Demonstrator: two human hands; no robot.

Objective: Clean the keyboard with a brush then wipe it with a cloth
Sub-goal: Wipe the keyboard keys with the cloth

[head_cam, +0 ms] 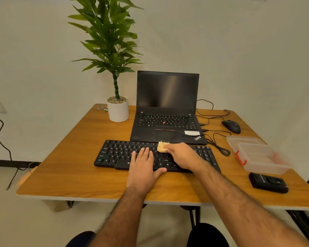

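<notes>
- Head view, the only one here: looks like we're into the second half of the job. The right hand (183,155) has a small tan cloth (162,146) bunched up in its fingers and is pressing it on the upper-middle rows of the keyboard (118,154), so my guess is the wipe is underway.
- The left hand (143,168) is flat on the keys with fingers straight, not gripping anything, thumb hanging off the front edge. Seems to be just pinning the board down.
- No brush visible anywhere, so I'd assume the brushing part is done, but can't confirm that from this.
- Still left, as far as I can judge: the left end and the number-pad side haven't got the cloth on them right now.
- The keyboard itself is a black full-size one with white legends, lying flat near the front of the wooden table (70,175), just in front of an open laptop (168,107). Can't tell from here if there's any dust left.
- A clear plastic box (257,154) sits off to the right.
</notes>
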